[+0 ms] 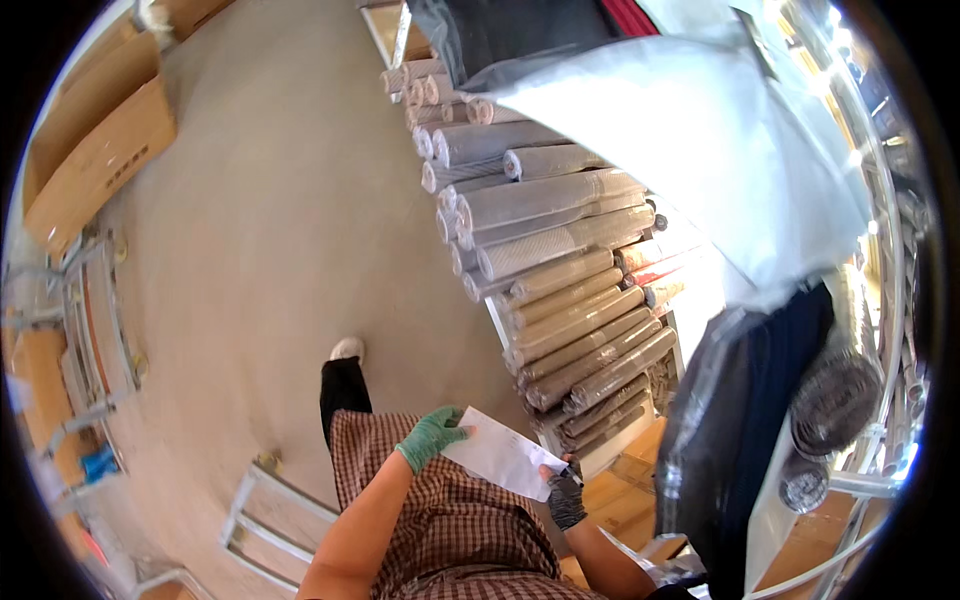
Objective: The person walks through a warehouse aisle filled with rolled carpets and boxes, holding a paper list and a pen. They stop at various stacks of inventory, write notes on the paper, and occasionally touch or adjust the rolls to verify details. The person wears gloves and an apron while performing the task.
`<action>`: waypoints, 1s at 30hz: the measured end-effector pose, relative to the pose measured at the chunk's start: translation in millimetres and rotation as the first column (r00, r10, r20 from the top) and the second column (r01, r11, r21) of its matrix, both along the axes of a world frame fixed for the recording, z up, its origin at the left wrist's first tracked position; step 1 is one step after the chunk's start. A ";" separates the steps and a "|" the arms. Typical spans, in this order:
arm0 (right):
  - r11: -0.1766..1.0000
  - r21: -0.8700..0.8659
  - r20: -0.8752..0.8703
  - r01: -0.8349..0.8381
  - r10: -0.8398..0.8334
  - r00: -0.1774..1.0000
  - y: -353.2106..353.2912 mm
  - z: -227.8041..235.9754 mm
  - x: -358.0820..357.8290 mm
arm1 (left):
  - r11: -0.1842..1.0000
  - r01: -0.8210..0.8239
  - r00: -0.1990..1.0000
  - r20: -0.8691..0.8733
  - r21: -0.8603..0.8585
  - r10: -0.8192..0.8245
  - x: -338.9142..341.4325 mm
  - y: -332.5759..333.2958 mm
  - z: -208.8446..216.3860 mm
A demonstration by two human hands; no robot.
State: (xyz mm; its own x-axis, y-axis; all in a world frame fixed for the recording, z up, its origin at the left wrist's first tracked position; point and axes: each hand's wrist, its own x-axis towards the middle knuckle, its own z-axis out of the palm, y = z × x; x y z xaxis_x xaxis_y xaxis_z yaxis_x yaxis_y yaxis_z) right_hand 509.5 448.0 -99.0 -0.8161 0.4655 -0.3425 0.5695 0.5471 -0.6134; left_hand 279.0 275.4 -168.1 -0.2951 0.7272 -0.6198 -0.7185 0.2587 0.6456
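In front of my checked apron I hold a white sheet of paper [500, 458] by its two ends. My left hand [432, 438], in a green glove, is closed on the paper's left end. The right end is pinched in my right hand [566, 494], which wears a dark grey glove with bare fingertips showing. Something small and dark shows by the right fingers, too small to name. Faint marks on the sheet cannot be made out. Just beyond the paper lie stacked plastic-wrapped rolls [560, 215], grey at the far end and brown nearer me.
White plastic sheeting [690, 130] and bagged dark fabric [760, 380] lie over the rack on the right. Cardboard [625, 490] is beside my right hand. At the left stand an open cardboard box [110, 165] and metal cart frames [100, 330]; another metal frame [240, 510] is near my left arm.
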 end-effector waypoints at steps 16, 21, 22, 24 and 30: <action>0.577 0.111 -0.567 0.810 -0.632 0.528 97.9 -280.6 -72.1 | 0.785 0.540 0.246 -0.834 -0.305 -0.494 -119.7 194.6 -196.7; 0.484 0.289 -0.649 0.826 -0.535 0.541 109.1 -341.2 -65.4 | 0.626 0.707 -0.109 -0.925 -0.329 -0.363 -114.1 252.2 -259.5; 0.486 0.284 -0.681 0.826 -0.505 0.531 110.4 -353.7 -66.5 | 0.589 0.723 -0.179 -0.921 -0.362 -0.346 -113.6 262.0 -262.4; 0.431 0.371 -0.681 0.823 -0.476 0.556 105.3 -366.3 -68.3 | 0.524 0.755 -0.376 -0.915 -0.393 -0.144 -107.2 270.8 -279.6; 0.447 -0.115 -0.585 0.887 -0.752 0.304 70.7 -349.5 -50.5 | 0.268 0.941 -0.280 -0.921 -0.208 0.270 -76.1 207.4 -270.7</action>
